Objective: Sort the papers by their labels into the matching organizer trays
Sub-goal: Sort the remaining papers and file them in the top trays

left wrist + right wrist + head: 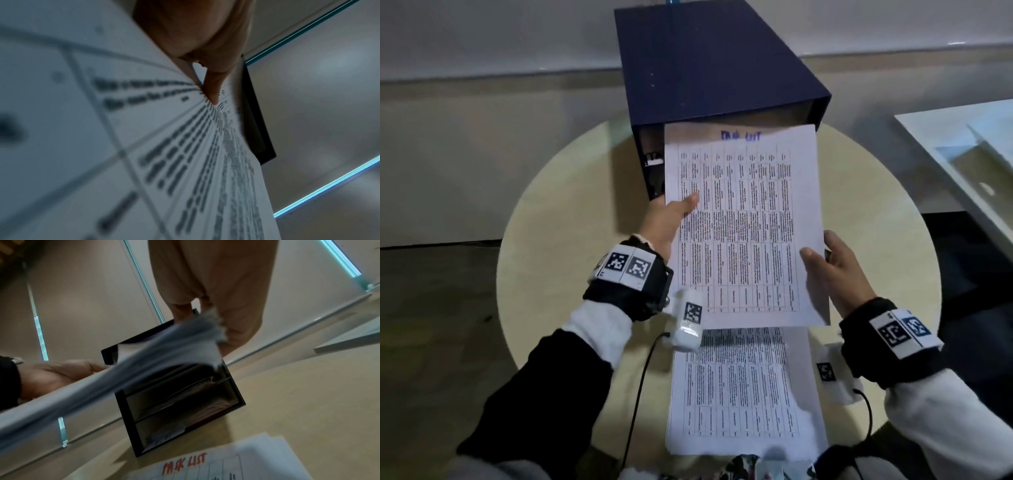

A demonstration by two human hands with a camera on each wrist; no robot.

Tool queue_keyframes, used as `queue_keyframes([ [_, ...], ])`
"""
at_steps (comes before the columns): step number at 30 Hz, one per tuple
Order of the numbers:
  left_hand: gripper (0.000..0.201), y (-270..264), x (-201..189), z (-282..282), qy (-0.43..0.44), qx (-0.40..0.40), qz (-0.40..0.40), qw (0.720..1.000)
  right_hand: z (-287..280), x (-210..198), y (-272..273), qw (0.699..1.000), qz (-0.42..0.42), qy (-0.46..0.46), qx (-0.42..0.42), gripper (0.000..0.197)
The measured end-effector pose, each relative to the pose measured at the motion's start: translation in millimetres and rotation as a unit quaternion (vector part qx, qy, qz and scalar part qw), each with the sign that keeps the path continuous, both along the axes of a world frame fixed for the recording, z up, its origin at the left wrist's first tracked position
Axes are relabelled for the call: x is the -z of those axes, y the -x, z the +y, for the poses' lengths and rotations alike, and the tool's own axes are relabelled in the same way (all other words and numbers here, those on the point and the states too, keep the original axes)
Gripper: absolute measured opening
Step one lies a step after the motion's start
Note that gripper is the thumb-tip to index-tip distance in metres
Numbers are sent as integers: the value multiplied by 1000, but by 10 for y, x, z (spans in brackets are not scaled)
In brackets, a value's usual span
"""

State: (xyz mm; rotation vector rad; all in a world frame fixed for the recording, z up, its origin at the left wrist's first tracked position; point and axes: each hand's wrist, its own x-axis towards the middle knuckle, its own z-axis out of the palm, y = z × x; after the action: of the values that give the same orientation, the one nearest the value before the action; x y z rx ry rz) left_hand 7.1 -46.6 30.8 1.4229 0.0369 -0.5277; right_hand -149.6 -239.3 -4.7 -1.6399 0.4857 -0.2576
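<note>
the left hand (666, 221) pinches the left edge of a printed sheet (743, 226), thumb on top and fingers under it. the right hand (840, 270) grips the sheet's lower right edge, thumb across the print. the sheet is held in the air, its top edge with a blue handwritten heading at the upper opening of the dark blue organizer (709, 61). more papers (739, 390) lie flat on the round table (558, 212) below the hands, the top one headed "task list" in red.
</note>
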Motion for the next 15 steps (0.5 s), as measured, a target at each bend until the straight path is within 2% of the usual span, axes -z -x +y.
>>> queue_keyframes([
  [1, 73, 45, 19, 10, -4, -4, 4, 1000, 7, 23, 21, 1000, 3, 1, -2, 22],
  [3, 104, 101, 119, 44, 10, -11, 12, 1000, 9, 48, 49, 1000, 3, 7, -2, 22],
  [4, 111, 118, 156, 59, 15, -12, 11, 1000, 10, 39, 52, 1000, -4, 6, -2, 22],
  [7, 112, 80, 137, 64, 14, -21, 9, 1000, 4, -15, 14, 999, -28, -19, 6, 18],
  [10, 100, -111, 23, 43, 27, -34, -21, 999, -10, -125, -49, 996, -42, -79, -2, 17],
  [12, 107, -235, -93, 30, 17, -49, -13, 999, -30, -176, -61, 994, -31, -99, -28, 19],
  [15, 115, -493, -53, 23, -9, -56, 3, 998, -31, -203, -67, 994, -15, -97, -50, 21],
])
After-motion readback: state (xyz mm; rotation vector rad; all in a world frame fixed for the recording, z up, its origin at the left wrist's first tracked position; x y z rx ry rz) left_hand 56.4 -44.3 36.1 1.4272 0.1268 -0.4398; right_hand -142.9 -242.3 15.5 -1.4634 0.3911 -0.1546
